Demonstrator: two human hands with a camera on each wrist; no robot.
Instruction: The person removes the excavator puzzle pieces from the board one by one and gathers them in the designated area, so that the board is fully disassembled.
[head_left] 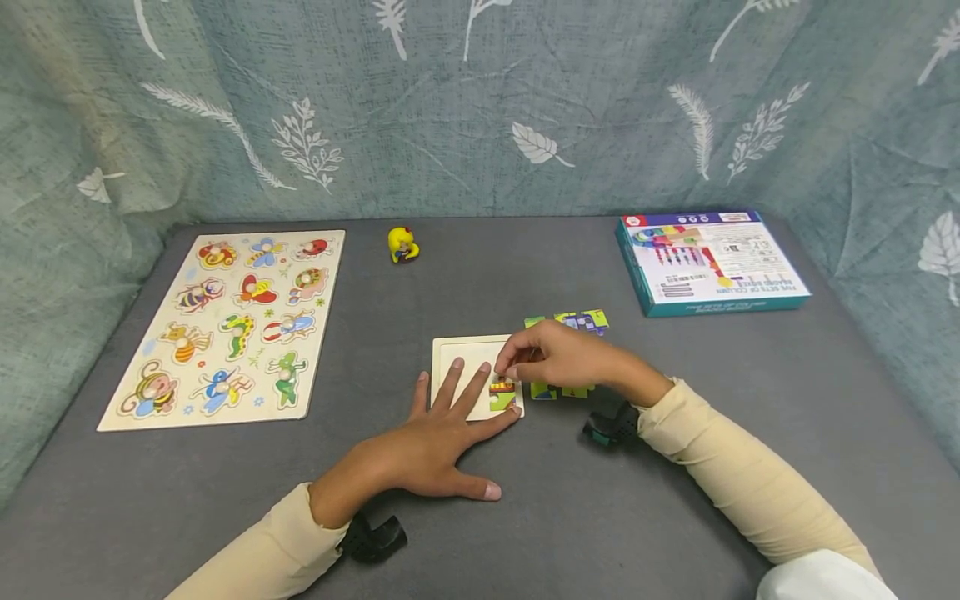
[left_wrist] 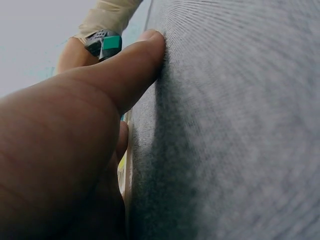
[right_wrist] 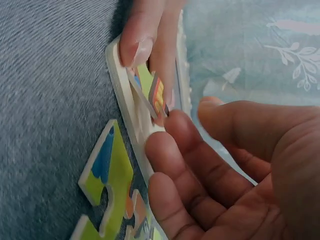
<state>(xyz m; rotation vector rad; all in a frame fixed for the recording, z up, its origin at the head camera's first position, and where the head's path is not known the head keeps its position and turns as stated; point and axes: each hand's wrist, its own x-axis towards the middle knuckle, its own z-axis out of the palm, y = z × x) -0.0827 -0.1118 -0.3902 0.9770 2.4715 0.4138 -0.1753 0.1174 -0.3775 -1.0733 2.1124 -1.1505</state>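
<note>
My left hand (head_left: 438, 454) lies with its fingers spread over a shallow square wooden puzzle tray (head_left: 442, 354), fingertips on the tray and thumb on the table. Over the tray's right side, my right hand (head_left: 566, 358) has its fingers bent. Its index fingertip is at the edge of a red-and-yellow puzzle piece (right_wrist: 157, 95), and the right wrist view shows a gap between thumb and index finger. That piece sits tilted by a green puzzle piece (right_wrist: 145, 77) in the tray. Loose puzzle pieces (head_left: 581, 321) lie right of the tray, partly hidden beneath the right hand.
A large wooden insect puzzle board (head_left: 255, 333) lies at the left. A small yellow-haired figurine (head_left: 402, 245) stands at the back. A flat white and teal box (head_left: 712, 262) lies at the back right. Behind the grey table (head_left: 480, 275) hangs a leaf-patterned curtain (head_left: 450, 108).
</note>
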